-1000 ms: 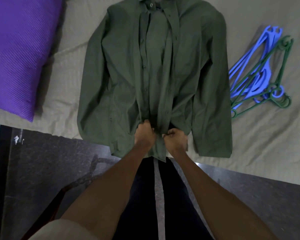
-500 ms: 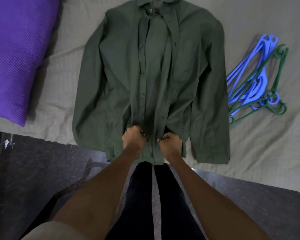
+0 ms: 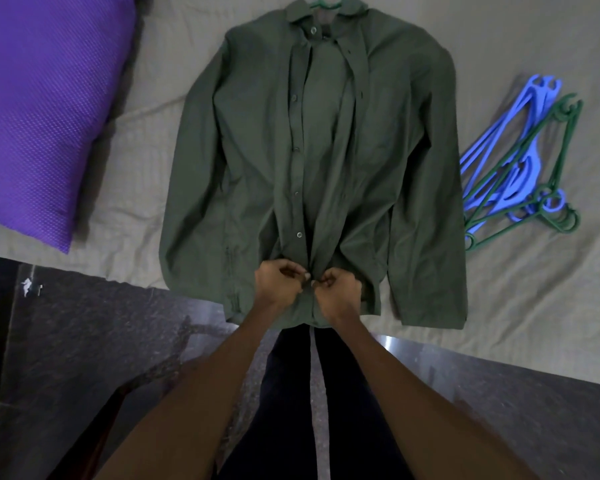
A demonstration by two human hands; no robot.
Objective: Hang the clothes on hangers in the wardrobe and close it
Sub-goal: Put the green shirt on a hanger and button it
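Item: dark green shirt (image 3: 326, 161), laid flat and face-up on the bed (image 3: 516, 306), hem at the near edge, a green hanger hook (image 3: 326, 2) showing at the collar (apparently already threaded). Left hand (image 3: 279, 284) and right hand (image 3: 336, 289) each pinch a front edge near the hem, evidently buttoning it so it stays on. Spare hangers (image 3: 520, 174) lie toward the right edge; purple pillow (image 3: 39, 109) at the left.

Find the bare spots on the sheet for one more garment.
Bare sheet lies between the pillow and shirt, and below the hangers. Crowded: both hands pinch the shirt's lower front.
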